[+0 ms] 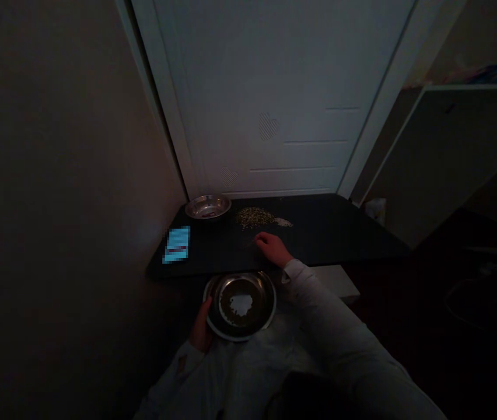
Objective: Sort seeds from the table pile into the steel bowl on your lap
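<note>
My left hand [202,329] grips the left rim of a steel bowl [270,312] held low in front of me, at the table's near edge. A ring of small dark grains [227,312] lies in it around a bright middle. My right hand [272,248] is over the black table with its fingers pinched together; whatever sits at the fingertips is too faint to make out. Just beyond it lies a heap of greenish-yellow grains [254,217], with a smaller patch of pale grains [283,222] touching its right side.
A second steel bowl [208,207] stands at the back left of the black table [340,233]. A lit, blurred-out screen [177,244] lies at the left edge. A white door [292,87] rises behind, and a white box-like thing [336,282] sits below the near edge.
</note>
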### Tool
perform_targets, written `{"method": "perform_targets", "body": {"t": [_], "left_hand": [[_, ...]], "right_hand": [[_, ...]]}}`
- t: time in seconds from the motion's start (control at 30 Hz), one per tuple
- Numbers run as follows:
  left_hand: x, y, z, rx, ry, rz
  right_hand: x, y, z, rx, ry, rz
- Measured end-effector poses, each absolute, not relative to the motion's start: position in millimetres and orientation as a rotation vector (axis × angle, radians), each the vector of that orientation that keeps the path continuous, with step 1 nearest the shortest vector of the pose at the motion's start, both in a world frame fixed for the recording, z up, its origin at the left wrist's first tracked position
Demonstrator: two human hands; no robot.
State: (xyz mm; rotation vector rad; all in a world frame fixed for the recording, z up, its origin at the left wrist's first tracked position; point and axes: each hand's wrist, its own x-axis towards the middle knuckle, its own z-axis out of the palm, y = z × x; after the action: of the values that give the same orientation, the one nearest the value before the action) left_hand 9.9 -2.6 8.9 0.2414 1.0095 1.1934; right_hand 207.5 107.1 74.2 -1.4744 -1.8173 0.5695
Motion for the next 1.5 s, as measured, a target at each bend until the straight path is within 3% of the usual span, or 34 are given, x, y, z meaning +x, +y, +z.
{"method": "perform_targets", "body": {"t": [0.53, 0.93, 1.17, 1.5], "left_hand": [[10, -5, 12, 0.202, 1.017, 1.190], [13, 3, 13, 0.219, 0.992, 1.162], [17, 1, 17, 0.216, 0.955, 1.096], [17, 3, 5, 0.243, 0.928, 1.106]], "right_hand": [[203, 131, 86, -1.434, -2.159, 0.505], [207, 122, 95, -1.267, -2.354, 0.645], [226, 116, 95, -1.212, -2.211, 0.866], [263, 103, 81, -1.431, -2.085, 0.892]]}}
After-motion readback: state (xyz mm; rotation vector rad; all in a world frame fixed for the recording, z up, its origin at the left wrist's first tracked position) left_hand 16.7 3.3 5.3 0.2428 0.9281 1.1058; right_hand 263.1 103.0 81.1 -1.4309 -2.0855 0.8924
